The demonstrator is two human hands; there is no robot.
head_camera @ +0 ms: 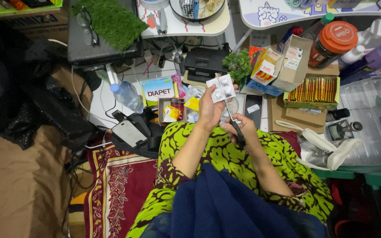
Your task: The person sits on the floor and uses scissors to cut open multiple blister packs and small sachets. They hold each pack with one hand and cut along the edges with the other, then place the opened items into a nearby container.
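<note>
Centre of frame, above a lap draped in green-and-black patterned cloth [225,154]: left hand [209,110] raised, fingers clamped on a small white blister sheet [222,88] held upright by its lower edge; right hand [240,130] just below and to the right, fingers closed around the dark handles of a pair of scissors [231,114]; the blades run up and leftward across the sheet, touching it; whether they bite into the edge, cannot tell.

Behind the hands, on the floor: open cardboard box [173,110] holding small yellow-and-white packets; dark phone [253,110] lying flat just right of the sheet; small green plant [238,65] above it.

Left of centre: clear water bottle with blue cap [126,96] lying tilted, beside a light-blue medicine box [157,89].

Right upper part: green tray of yellow sachets [315,91] in rows; jar with orange lid [331,42] above it; white cloth bag [327,147] lower right.

Upper left: patch of artificial grass [111,20] with spectacles [87,26] at its edge; lower left, red patterned rug [120,185].
</note>
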